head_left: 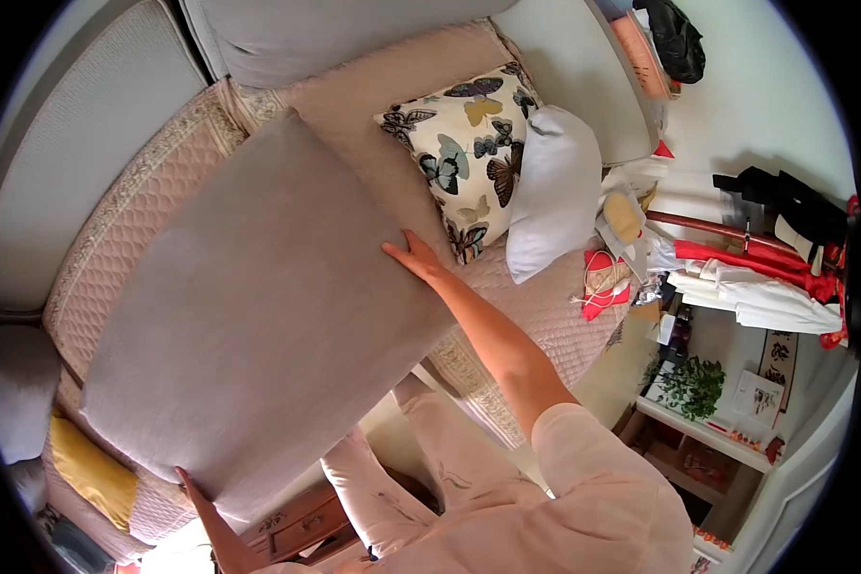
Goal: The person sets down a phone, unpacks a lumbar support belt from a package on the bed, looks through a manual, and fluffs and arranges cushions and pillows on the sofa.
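A large grey sofa cushion (268,306) is tilted up in front of me, covering much of the sofa. My right hand (416,258) grips its right-hand edge, thumb and finger spread on the near face and the other fingers largely hidden. At the lower left corner, my left hand (187,483) holds the edge, most of its fingers out of sight. Just beyond my right hand lie a white throw pillow with butterflies (474,153) and a plain pale pillow (555,191) leaning against it.
The sofa has a pink quilted cover (153,230) and grey backrests (86,134). A yellow pillow (91,469) lies at lower left. A red item with a white cord (603,284) sits on the right end. Behind me stands a wooden drawer cabinet (301,526); clothes (756,287) hang at right.
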Action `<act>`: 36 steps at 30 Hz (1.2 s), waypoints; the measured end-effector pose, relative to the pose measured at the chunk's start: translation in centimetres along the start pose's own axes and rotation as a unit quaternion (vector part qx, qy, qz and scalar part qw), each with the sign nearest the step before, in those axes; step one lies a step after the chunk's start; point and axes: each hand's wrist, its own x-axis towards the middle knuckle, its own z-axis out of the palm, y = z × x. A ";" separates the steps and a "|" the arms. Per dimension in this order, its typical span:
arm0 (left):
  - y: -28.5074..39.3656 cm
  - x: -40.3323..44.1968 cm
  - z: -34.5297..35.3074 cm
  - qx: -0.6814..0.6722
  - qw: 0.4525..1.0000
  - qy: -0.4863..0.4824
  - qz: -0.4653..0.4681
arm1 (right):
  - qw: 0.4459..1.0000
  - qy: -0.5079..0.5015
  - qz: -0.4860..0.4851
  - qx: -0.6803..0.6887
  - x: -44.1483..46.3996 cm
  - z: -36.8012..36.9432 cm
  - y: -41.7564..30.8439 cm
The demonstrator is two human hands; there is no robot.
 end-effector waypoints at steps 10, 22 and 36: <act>6.6 -4.8 1.5 -0.009 1.000 -0.011 -0.011 | 0.983 0.128 -0.127 0.045 -5.5 0.1 -3.0; 21.2 -19.9 7.4 -0.191 0.934 -0.005 0.303 | 0.904 0.417 -0.087 -0.043 -24.7 -31.9 8.8; 43.7 -56.8 35.1 -0.134 0.767 -0.266 0.568 | 0.921 0.381 0.000 -0.080 -26.9 -56.1 41.1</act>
